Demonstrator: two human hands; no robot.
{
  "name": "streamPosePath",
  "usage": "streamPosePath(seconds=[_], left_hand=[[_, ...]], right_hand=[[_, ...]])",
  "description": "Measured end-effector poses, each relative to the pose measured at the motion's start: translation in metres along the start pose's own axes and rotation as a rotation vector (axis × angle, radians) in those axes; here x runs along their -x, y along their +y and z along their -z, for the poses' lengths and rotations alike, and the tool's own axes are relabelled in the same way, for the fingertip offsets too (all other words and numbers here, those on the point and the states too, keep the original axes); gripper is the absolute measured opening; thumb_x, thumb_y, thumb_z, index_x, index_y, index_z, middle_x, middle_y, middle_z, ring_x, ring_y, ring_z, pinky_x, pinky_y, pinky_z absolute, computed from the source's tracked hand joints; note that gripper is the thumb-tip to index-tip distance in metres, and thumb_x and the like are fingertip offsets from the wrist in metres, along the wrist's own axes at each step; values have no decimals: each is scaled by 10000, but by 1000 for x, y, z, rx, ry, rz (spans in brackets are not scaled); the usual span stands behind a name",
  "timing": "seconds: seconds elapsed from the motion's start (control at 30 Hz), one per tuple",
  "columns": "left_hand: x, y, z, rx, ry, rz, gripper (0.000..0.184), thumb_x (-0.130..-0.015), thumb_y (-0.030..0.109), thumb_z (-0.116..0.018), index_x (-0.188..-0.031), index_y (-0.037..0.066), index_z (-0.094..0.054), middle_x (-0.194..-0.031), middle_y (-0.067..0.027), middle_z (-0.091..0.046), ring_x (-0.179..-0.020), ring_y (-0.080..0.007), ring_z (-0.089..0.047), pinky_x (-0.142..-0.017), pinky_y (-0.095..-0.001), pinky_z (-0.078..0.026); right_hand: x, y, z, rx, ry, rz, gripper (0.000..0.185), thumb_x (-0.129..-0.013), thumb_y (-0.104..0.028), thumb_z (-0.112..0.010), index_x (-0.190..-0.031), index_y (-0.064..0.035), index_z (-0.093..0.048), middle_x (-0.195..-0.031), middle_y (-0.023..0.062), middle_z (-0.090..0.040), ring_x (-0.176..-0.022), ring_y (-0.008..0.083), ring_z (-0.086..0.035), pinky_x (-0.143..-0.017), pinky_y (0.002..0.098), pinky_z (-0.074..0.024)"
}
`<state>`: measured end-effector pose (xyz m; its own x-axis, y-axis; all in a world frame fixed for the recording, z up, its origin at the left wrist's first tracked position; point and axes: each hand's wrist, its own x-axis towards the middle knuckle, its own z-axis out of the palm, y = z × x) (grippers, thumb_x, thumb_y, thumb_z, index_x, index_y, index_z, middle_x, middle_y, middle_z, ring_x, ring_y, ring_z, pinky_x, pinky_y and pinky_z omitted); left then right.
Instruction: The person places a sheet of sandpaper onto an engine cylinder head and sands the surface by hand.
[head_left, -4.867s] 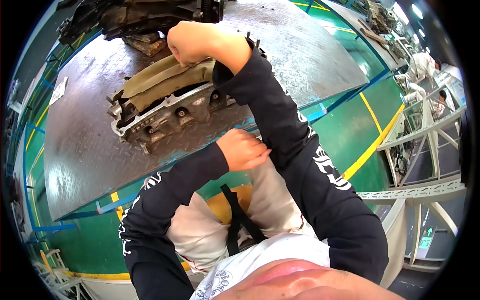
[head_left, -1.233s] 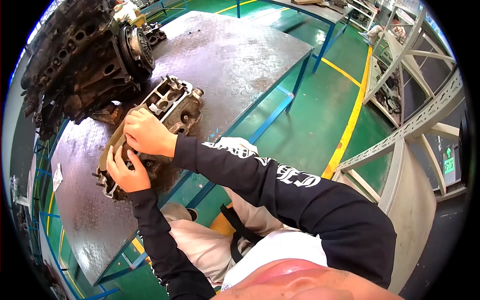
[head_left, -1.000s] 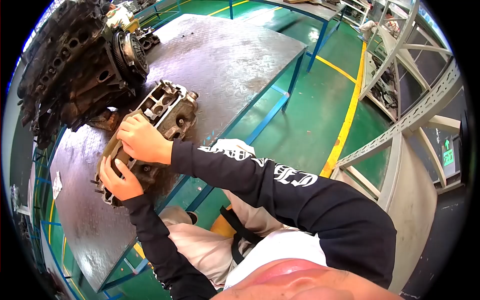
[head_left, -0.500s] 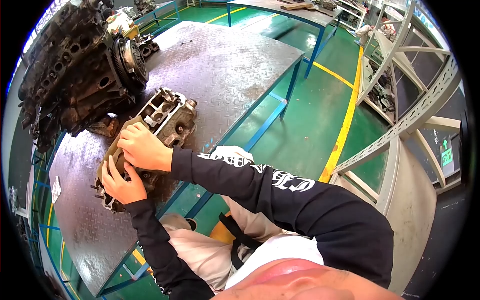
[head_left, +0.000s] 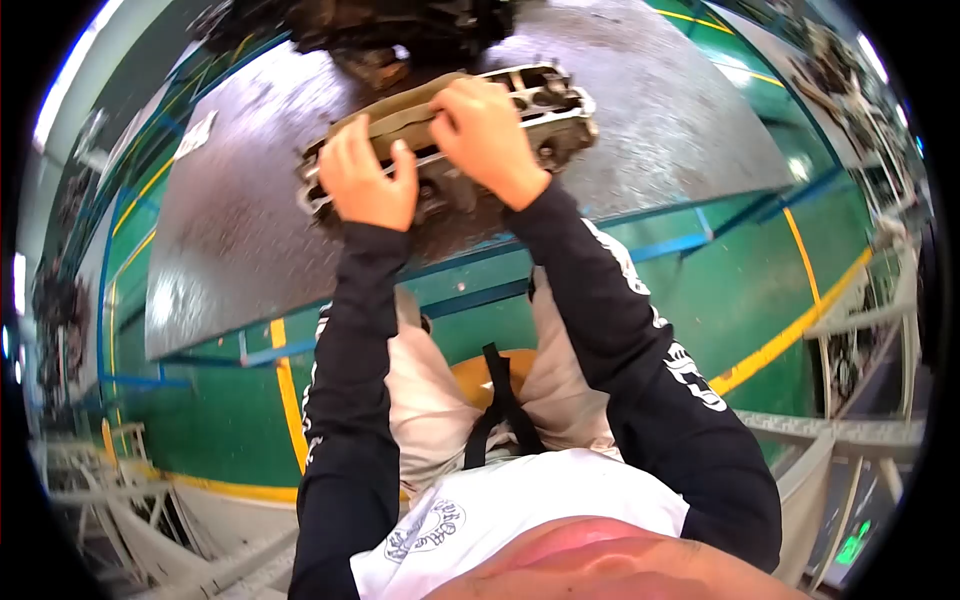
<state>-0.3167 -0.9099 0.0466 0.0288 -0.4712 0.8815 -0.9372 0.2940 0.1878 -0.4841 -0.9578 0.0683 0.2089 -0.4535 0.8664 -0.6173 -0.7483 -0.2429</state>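
Observation:
A grimy metal cylinder head (head_left: 565,130) lies lengthwise on the table in front of me, its open cavities showing at the right end. Along its top runs a long tan-brown strip (head_left: 402,122) whose material I cannot make out. My left hand (head_left: 368,188) grips the strip near its left end, fingers over the far side and thumb on the near side. Further right, my right hand (head_left: 488,138) has its fingers curled over the same strip. Both hands cover parts of the strip and the head.
A large dark engine (head_left: 410,28) stands just behind the cylinder head. The steel table (head_left: 690,130) carries a crumpled white scrap (head_left: 196,135) at its left. I sit on a yellow stool (head_left: 472,378) at the near edge. Metal racks (head_left: 875,430) stand to the right.
My view has swung round and down, so the table now lies across in front of me. Both hands stay on the strip, spaced a little further apart.

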Motion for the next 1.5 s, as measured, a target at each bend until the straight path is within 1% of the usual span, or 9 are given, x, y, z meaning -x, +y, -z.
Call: streamPosePath(seconds=[0.13,0.23,0.47,0.77,0.8,1.03,1.23,1.33,1.5], left_hand=[[2,3,-2,30,58,13,466,-843,266,-696,-1206,-12,-606,-1167,-181,-594,-1145,-387,-521,-1054,-515,-377],[0,4,3,27,14,51,412,-871,251,-700,-1200,14,-623,-1196,-164,-612,-1156,-358,-541,-1041,-477,-394],[1,-1,4,57,14,42,366,-840,207,-704,-1152,27,-640,-1180,-142,-628,-1137,-341,-559,-1034,-465,-403],[1,-9,14,169,-50,13,345,-841,171,-709,-1146,19,-653,-1215,-156,-625,-1170,-341,-558,-1027,-445,-430],[1,-7,15,169,-51,15,345,-841,171,-709,-1146,19,-653,-1215,-156,-625,-1170,-341,-558,-1027,-445,-430],[1,-4,8,140,-33,-21,387,-841,188,-713,-1177,5,-652,-1227,-167,-611,-1183,-358,-549,-1050,-464,-421],[1,6,5,219,-43,-44,401,-829,177,-710,-1187,6,-647,-1235,-170,-601,-1198,-380,-540,-1066,-479,-411],[1,13,0,213,-26,-73,404,-841,120,-707,-1223,13,-635,-1239,-174,-607,-1168,-367,-558,-1037,-452,-434],[2,17,-5,271,5,-62,495,-815,60,-685,-1297,26,-574,-1266,-191,-588,-1235,-407,-522,-1083,-492,-403]], right_hand=[[0,-3,-1,-21,87,16,158,-824,-65,-635,-964,-25,-697,-961,97,-672,-957,304,-623,-846,418,-474],[3,-1,2,4,-31,-14,160,-831,-76,-641,-971,-28,-700,-985,88,-676,-992,292,-622,-878,411,-466],[3,-1,6,-41,-45,-36,184,-838,-87,-643,-1004,-38,-704,-997,101,-680,-991,296,-629,-894,412,-455],[6,10,20,-150,-55,-103,301,-857,-15,-548,-1126,-13,-684,-1074,140,-678,-942,311,-618,-799,387,-499],[6,9,18,-169,-47,-112,265,-841,-53,-587,-1089,-39,-681,-1054,109,-664,-1049,311,-603,-937,422,-453],[6,6,8,-73,-94,-61,241,-850,-94,-601,-1068,-44,-691,-1033,94,-670,-1042,296,-612,-939,421,-445],[3,-3,-5,-16,51,-18,215,-852,-109,-613,-1040,-47,-697,-1014,91,-675,-1026,296,-617,-940,426,-442],[0,-10,-8,-26,71,36,211,-853,-116,-625,-1036,-39,-694,-999,106,-675,-1014,295,-618,-932,428,-444],[-2,-26,-13,-112,86,14,162,-875,-112,-652,-1012,-38,-696,-1007,100,-679,-998,303,-620,-903,407,-461]])
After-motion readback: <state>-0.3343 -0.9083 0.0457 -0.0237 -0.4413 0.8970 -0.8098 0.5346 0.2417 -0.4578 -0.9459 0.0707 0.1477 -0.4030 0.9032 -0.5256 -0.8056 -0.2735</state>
